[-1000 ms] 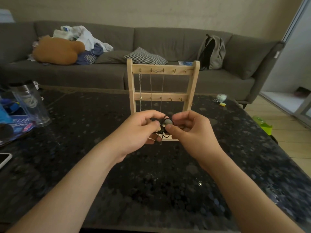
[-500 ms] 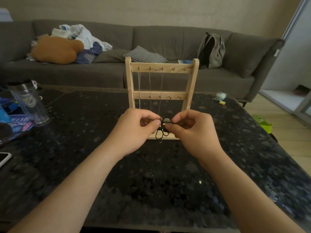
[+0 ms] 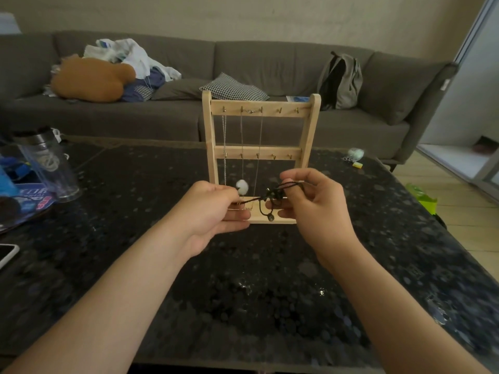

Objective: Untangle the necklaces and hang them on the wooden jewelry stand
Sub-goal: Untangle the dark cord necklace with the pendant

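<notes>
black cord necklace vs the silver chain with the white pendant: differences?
The black cord necklace is thick and dark, the silver chain thin and pale. The cord is bunched, pinched between left hand and right hand; the chain hangs straight from the top rail of the wooden jewelry stand. Both carry a pendant.

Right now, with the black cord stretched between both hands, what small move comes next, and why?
Probably the right hand should tease the clump loose: the black cord necklace runs from the left hand to it, but loops and a bead bunch near the right grip. The wooden stand has free hooks.
</notes>
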A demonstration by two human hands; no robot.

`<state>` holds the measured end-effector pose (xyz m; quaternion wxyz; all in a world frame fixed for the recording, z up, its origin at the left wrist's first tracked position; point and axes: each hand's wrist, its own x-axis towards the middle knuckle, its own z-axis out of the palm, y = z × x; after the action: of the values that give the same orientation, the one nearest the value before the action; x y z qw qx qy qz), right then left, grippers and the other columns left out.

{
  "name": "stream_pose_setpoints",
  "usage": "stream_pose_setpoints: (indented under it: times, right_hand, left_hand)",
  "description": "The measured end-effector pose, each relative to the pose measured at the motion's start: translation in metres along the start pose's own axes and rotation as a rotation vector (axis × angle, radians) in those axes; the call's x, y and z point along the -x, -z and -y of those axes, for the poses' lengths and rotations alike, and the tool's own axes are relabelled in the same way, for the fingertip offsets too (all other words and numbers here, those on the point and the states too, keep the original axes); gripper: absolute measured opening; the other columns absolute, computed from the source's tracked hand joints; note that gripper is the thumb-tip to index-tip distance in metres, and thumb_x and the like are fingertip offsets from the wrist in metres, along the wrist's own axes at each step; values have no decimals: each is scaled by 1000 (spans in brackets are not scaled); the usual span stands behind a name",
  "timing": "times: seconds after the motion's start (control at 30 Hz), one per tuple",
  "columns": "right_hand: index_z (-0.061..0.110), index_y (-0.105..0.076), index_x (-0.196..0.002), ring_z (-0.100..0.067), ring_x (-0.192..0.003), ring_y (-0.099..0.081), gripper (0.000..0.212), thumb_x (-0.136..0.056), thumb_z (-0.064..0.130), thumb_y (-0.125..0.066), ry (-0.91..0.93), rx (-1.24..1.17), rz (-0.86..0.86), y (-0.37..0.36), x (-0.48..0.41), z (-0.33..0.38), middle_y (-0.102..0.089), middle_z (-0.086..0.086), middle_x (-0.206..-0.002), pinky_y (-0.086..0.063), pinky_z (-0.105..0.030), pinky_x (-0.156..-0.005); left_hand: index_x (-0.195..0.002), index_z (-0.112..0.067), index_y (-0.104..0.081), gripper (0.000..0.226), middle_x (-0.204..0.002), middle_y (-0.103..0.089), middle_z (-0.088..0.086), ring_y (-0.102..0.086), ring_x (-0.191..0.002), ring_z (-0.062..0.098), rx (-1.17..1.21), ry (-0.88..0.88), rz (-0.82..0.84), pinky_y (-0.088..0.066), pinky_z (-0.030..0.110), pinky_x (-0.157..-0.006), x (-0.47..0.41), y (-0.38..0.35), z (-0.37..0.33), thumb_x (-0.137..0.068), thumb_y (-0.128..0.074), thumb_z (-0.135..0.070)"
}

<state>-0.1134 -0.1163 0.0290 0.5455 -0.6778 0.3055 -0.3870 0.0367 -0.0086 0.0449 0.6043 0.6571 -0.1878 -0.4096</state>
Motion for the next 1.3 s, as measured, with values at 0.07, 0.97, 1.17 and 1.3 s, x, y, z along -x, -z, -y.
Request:
stream_pose_setpoints:
  times: [0.07, 0.97, 1.17, 1.3]
  right_hand:
    - [18, -69, -116, -22, -83, -82, 14, -110, 11, -58, -76, -58, 35, -1, 2, 2, -77, -9, -108, -65, -31, -69]
    - [21, -63, -132, -19, -79, -77, 32, -102, 17, -72, -281, -293, 161, 3, 6, 8, -83, 1, -109, -51, -27, -64]
    - [17, -67, -129, -30, -94, -82, 30, -101, 8, -69, -309, -311, 159, 3, 4, 10, -82, -10, -111, -60, -35, -70]
    - [14, -77, -111, -23, -102, -79, 13, -98, 17, -75, -244, -159, 208, 4, 5, 7, -82, -8, -106, -62, -37, -86]
  left_hand:
    - [-124, -14, -63, 21, -107, -73, 17, -80, -88, 26, -44, 2, -18, -69, 46, -79, 1, 3, 0, -105, -65, -6]
    - [-110, -14, -81, 25, -112, -77, 21, -79, -95, 23, -389, -201, 250, -60, 49, -105, 6, 3, 2, -105, -68, -35]
    - [-117, -17, -74, 18, -102, -83, 5, -81, -94, 23, -299, -159, 195, -60, 50, -103, 8, 2, -1, -107, -64, -28]
    - [-112, -18, -77, 22, -103, -84, 1, -82, -96, 19, -359, -190, 187, -59, 49, -104, 8, 2, 0, -105, -67, -37]
